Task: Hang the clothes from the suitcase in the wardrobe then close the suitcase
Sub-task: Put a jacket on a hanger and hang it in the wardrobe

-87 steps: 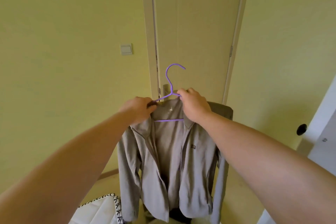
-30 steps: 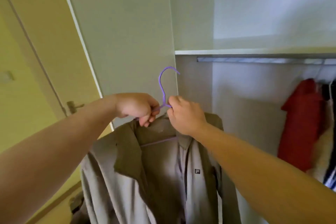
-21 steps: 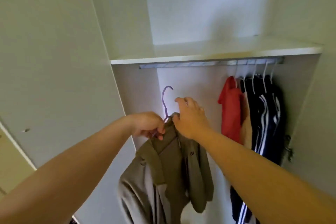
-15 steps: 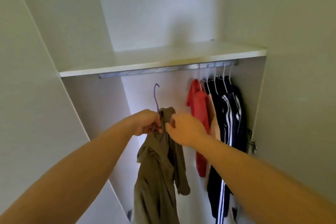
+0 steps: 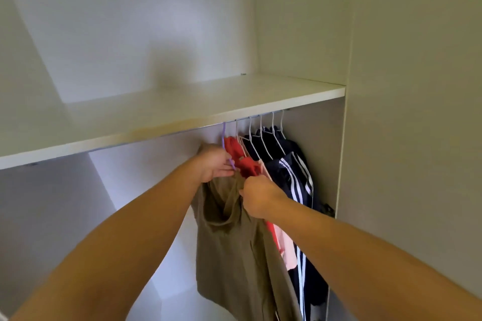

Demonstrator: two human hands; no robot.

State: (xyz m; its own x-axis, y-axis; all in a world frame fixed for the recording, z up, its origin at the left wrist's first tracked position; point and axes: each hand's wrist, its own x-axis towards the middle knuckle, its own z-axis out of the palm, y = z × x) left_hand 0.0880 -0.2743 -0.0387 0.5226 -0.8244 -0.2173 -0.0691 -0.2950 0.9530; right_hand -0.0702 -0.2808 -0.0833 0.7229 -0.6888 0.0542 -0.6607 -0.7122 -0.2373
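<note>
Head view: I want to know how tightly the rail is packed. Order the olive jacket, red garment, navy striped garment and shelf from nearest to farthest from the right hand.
1. olive jacket, gripped by the right hand.
2. red garment, just behind the hand.
3. navy striped garment, further right.
4. shelf, well above.

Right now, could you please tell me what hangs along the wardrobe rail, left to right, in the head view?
The grey-brown jacket on the purple hanger → red garment → pale pink garment → navy clothes with white stripes.
</note>
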